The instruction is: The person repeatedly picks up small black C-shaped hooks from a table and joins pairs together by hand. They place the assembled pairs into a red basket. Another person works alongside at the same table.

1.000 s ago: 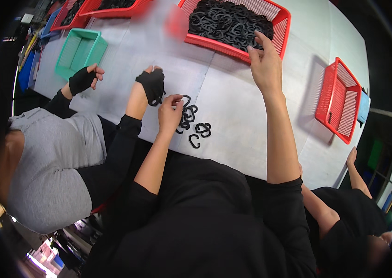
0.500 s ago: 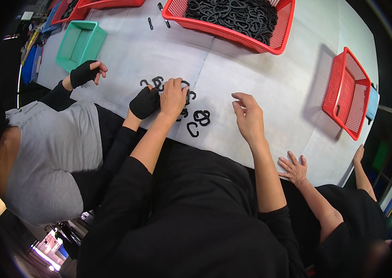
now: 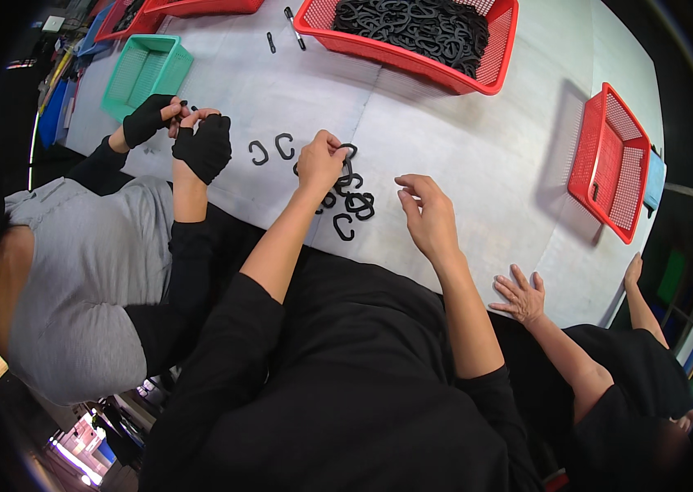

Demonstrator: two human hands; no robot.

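Note:
Over the small pile on the pale table, my left hand [image 3: 320,166] is closed, its thumb and fingertips pinching a black C-shaped piece [image 3: 350,151]. More of these black C-shaped pieces [image 3: 360,205] lie tangled just below and beside it, partly hidden by the hand. A single black C-shaped piece [image 3: 343,227] rests nearest to me. To the right of the pile, my right hand [image 3: 431,217] hovers with thumb and forefinger apart, and nothing shows in it.
At left, a co-worker's hands in black fingerless gloves [image 3: 205,149] hold something small and dark, near a green basket [image 3: 173,74]. A red basket [image 3: 412,66] full of black pieces stands ahead. Another red basket [image 3: 584,176] is at right, beyond another person's flat hand [image 3: 521,295].
My left hand has shifted right across the pile, and my right hand has come slightly left. The neighbour's gloved hand has withdrawn left, away from the pieces.

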